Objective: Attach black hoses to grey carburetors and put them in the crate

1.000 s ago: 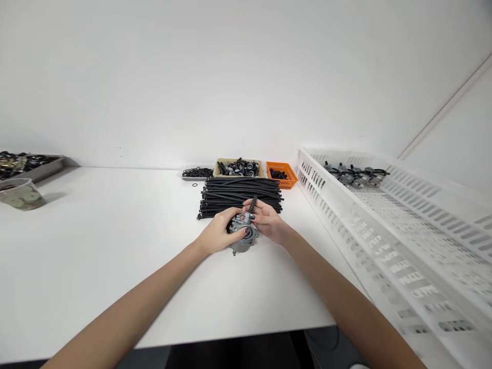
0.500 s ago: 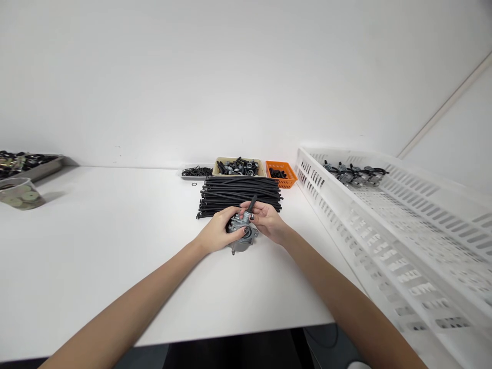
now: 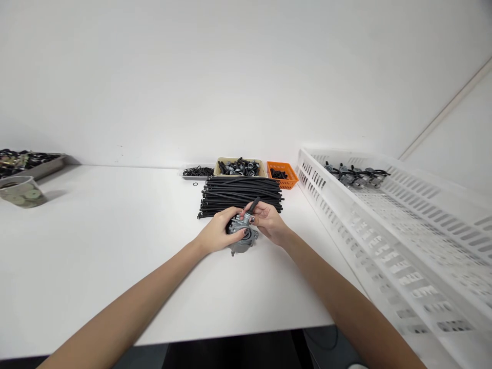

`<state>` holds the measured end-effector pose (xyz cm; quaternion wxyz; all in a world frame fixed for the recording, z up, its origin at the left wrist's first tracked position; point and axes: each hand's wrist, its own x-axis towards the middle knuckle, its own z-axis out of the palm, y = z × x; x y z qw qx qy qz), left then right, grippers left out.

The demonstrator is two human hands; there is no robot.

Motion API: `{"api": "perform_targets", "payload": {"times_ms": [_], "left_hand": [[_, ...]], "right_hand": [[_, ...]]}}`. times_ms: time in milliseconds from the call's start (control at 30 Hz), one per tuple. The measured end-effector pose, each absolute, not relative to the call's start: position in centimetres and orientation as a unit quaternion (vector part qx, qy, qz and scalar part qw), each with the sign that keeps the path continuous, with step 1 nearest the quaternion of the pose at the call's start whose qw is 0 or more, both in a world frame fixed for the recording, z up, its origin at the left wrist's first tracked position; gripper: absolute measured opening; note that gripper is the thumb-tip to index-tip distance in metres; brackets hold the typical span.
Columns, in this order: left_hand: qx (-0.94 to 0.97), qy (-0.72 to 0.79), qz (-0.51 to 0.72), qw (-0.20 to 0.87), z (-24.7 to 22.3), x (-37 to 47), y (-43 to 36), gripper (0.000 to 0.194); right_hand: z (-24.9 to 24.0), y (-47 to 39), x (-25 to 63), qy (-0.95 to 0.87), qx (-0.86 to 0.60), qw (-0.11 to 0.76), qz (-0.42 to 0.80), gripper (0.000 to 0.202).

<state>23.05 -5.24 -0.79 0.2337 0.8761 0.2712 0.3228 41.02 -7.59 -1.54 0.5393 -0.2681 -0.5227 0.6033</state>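
A grey metal carburetor (image 3: 241, 244) rests on the white table near its middle, with a black rubber cap (image 3: 253, 205) standing slanted on its top. My left hand (image 3: 220, 231) is wrapped round the carburetor's left side, thumb across its front. At the base of the cap, the thumb and fingers of my right hand (image 3: 267, 221) pinch the cap's ring-like lower end where it meets the carburetor. Directly behind both hands lies a stack of black hoses (image 3: 242, 192).
Behind the hoses are a tray of black rings (image 3: 198, 171), a cream tray of caps (image 3: 262, 169) and an orange basket (image 3: 292, 179). A white crate (image 3: 346, 225) holding several carburetors (image 3: 357, 177) fills the right. A plastic cup (image 3: 23, 193) and metal tray (image 3: 49, 168) stand left.
The black cap has tilted a little further to the right. Both hands keep nearly the same place on the carburetor, and the view has shifted slightly.
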Motion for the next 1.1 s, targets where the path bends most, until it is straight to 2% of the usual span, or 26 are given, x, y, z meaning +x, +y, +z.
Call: {"api": "perform_targets", "payload": {"times_ms": [400, 667, 800, 933, 1100], "left_hand": [[0.88, 0.272, 0.311, 0.236, -0.81, 22.92, -5.05, 0.02], [0.882, 0.263, 0.314, 0.232, -1.31, 22.53, -4.63, 0.032], [0.881, 0.269, 0.314, 0.23, -1.32, 22.58, -4.6, 0.03], [0.88, 0.261, 0.316, 0.241, -1.06, 22.67, -4.7, 0.031], [0.878, 0.264, 0.316, 0.246, -1.01, 22.69, -4.74, 0.03]], "right_hand": [[-1.6, -7.65, 40.93, -0.514, -0.294, 0.552, 0.587, 0.033], [-1.93, -7.9, 40.09, -0.503, -0.326, 0.588, 0.542, 0.034], [-1.62, -7.97, 40.21, -0.491, -0.312, 0.58, 0.57, 0.032], [-1.13, -7.93, 40.49, -0.451, -0.286, 0.588, 0.607, 0.04], [-1.45, -7.7, 40.31, -0.455, -0.326, 0.619, 0.55, 0.033]]}}
